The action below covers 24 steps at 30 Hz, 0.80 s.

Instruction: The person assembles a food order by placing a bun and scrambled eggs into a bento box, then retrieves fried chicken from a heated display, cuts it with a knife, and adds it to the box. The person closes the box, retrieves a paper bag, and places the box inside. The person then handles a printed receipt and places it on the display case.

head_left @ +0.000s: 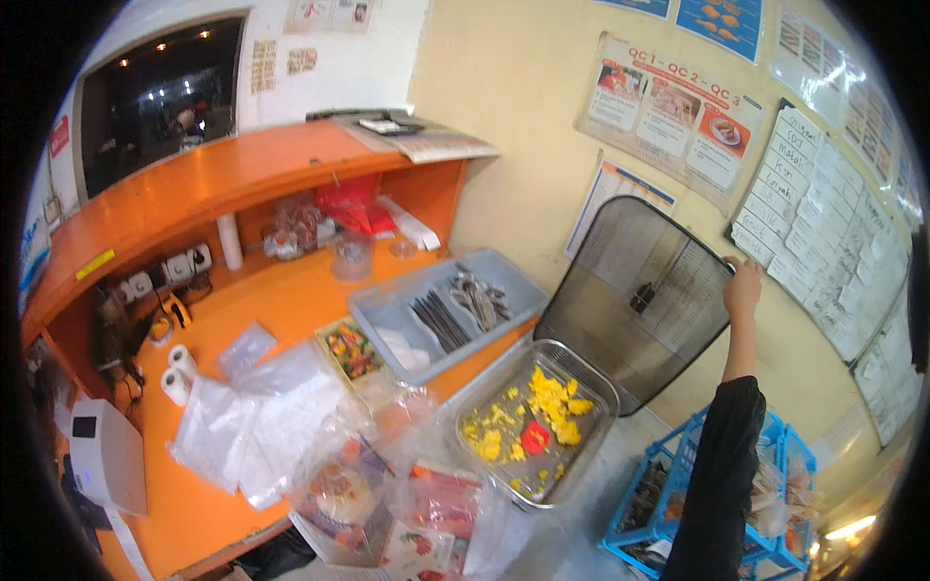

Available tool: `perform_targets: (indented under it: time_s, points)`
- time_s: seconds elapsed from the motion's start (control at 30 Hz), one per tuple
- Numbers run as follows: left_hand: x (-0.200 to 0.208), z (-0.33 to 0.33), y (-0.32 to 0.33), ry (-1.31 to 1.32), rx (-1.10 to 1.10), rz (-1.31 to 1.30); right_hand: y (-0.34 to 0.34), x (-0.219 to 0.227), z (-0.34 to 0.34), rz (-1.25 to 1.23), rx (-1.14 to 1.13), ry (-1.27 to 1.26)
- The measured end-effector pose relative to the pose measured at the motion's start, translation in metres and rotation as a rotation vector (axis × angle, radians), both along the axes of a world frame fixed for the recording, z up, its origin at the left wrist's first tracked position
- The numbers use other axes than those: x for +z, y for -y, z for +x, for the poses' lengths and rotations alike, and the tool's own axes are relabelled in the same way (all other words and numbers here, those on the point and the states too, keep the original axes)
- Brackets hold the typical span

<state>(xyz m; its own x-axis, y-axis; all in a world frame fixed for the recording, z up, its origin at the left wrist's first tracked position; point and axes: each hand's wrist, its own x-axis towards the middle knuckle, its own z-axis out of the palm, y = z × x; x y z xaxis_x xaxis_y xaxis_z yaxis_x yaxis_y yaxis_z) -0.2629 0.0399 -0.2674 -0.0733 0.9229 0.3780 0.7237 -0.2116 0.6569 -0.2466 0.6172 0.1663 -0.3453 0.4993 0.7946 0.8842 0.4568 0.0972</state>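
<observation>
My right hand [744, 286], in a black sleeve, has its fingers closed on the right rim of a large dark see-through cover [630, 300] with a thin black edge. The cover is tilted up at the back of a metal tray [601, 382]. Yellow crumbly food [557, 402], which looks like scrambled egg, lies in the tray in loose clumps. Among them is a small red piece [535, 438] whose kind I cannot tell. My left hand is out of view.
Left of the tray stands a grey cutlery bin [363, 324] with spoons and black utensils. Clear plastic bags [291, 416] and a box of small colourful packets [352, 351] lie on the orange counter [208, 315]. A white printer [105, 455] is far left, blue crates [668, 474] lower right.
</observation>
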Motion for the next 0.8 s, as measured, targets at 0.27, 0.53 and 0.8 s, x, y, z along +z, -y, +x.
perform_targets:
  time_s: [0.27,0.53,0.8]
  points:
    - [-0.019,0.021,0.015,-0.061,-0.086,-0.023,0.206,-0.052,-0.045,-0.109,0.352,-0.109]
    - [-0.043,0.044,0.036,-0.128,-0.179,-0.044,0.306,-0.03,-0.05,0.065,0.34,0.066]
    - [-0.077,0.069,0.053,-0.165,-0.283,-0.095,0.372,-0.191,-0.064,-0.124,0.491,0.525]
